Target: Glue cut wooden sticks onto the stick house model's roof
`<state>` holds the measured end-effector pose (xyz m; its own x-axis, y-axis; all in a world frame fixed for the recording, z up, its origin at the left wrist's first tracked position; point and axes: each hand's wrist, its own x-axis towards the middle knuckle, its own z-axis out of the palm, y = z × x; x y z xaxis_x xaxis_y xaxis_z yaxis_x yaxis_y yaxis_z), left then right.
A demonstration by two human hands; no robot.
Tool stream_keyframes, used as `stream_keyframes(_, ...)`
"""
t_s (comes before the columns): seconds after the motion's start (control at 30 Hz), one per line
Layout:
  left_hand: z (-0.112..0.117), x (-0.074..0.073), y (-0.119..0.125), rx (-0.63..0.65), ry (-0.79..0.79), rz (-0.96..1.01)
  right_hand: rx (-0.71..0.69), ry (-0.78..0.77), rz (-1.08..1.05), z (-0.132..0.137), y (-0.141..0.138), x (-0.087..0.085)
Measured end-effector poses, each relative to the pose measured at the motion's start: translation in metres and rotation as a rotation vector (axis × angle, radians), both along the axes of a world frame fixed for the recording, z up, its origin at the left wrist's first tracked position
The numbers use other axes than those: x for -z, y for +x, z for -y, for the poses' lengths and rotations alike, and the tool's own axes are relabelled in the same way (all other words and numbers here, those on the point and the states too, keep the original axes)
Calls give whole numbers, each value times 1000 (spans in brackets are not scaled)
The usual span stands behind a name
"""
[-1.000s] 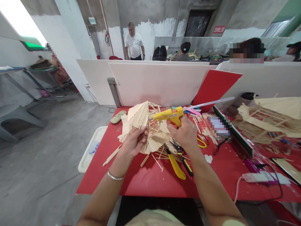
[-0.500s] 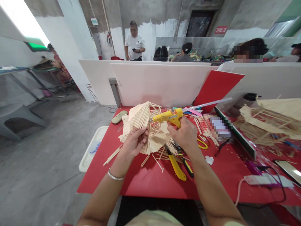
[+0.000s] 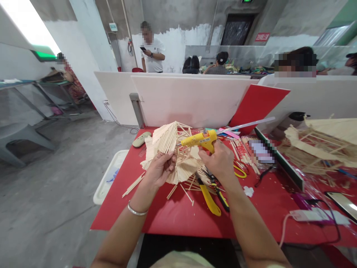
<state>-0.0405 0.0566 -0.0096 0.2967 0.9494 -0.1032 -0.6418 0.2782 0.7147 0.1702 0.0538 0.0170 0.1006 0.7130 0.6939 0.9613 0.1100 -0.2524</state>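
Note:
A pale wooden-stick model [image 3: 165, 136] with sloping, roof-like panels stands on the red tabletop [image 3: 122, 216]. My left hand [image 3: 163, 167] is closed at the lower edge of its upper panel, fingertips pinched; whether they grip a stick of the model or a loose one is hard to see. My right hand [image 3: 220, 158] is wrapped round the handle of a yellow hot glue gun [image 3: 198, 139]. The gun's nozzle points left and meets the model's edge just above my left fingertips. A long clear glue stick [image 3: 248, 124] sticks out of the gun's back.
Yellow-handled cutters [image 3: 209, 197] and loose sticks [image 3: 134, 184] lie in front of the model. Red-and-yellow scissors [image 3: 240, 171] rest to the right. A second stick model [image 3: 315, 145] and a phone [image 3: 341, 203] are farther right. A white board [image 3: 189, 98] stands behind. Several people are beyond it.
Both hands, the glue gun and the model stay nearly in place. Behind the board, the standing person has shifted left and raised a phone.

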Motion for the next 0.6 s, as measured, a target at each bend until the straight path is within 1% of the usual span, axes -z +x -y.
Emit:
stream_keyframes(0.3,2,-1,1,-14,-6,-24,-11,2,-6,1,0,-2)
stream_keyframes(0.6,2,-2,2,-38,-18,-33,7,2,-3,-1,1,3)
